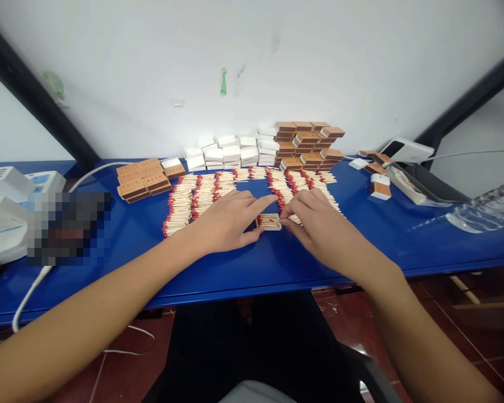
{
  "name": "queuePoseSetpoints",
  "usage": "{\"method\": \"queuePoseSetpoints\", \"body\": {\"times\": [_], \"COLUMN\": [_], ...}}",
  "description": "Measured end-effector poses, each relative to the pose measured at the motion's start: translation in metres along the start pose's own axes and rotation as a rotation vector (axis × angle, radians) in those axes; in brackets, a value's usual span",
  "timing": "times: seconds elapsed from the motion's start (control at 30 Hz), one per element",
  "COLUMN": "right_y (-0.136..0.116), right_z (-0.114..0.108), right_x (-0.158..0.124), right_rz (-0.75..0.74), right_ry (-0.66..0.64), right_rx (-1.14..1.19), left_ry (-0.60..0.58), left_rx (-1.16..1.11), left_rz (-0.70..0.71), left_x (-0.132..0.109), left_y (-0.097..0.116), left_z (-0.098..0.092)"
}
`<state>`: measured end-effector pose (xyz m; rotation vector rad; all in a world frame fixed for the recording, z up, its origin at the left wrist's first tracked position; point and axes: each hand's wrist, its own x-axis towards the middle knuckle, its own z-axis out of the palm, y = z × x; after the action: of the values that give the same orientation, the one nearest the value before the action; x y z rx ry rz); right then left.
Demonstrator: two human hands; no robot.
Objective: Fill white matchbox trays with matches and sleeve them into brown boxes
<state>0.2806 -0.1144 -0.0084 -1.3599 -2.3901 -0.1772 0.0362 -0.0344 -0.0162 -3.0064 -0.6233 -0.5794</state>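
Note:
A small white matchbox tray (269, 223) filled with red-tipped matches lies on the blue table, between my two hands. My left hand (229, 221) grips its left end, thumb at the near corner and index finger reaching along the far side. At the tray's right end, my right hand (315, 221) has thumb and index finger pinched together; what is between the fingertips is too small to make out. Rows of loose red-headed matches (180, 207) spread behind and beside both hands, partly covered by them.
Brown matchboxes (145, 178) lie stacked at the left. White trays (224, 152) and more brown boxes (304, 146) are piled against the wall. Power strips (8, 224) with cables stand far left. At right lie a few loose box parts (380, 186), a white device (407, 150) and clear plastic (487, 210).

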Motion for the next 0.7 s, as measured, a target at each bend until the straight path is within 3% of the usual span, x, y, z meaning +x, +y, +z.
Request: {"method": "queuePoseSetpoints", "body": {"times": [0.17, 0.33, 0.47, 0.7], "right_y": [-0.012, 0.009, 0.030, 0.031], "right_z": [0.009, 0.001, -0.003, 0.004], "right_x": [0.019, -0.005, -0.029, -0.033], "right_rz": [-0.051, 0.025, 0.038, 0.046], "right_ry": [-0.041, 0.050, 0.046, 0.026], "right_rx": [-0.114, 0.029, 0.075, 0.137], "left_ry": [0.005, 0.013, 0.011, 0.017], "left_rx": [0.013, 0.006, 0.012, 0.003], "left_rz": [-0.005, -0.010, -0.001, -0.010], "left_x": [0.000, -0.001, -0.003, -0.002], "left_y": [0.000, 0.000, 0.000, -0.001], "left_z": [0.000, 0.001, 0.001, 0.000]}}
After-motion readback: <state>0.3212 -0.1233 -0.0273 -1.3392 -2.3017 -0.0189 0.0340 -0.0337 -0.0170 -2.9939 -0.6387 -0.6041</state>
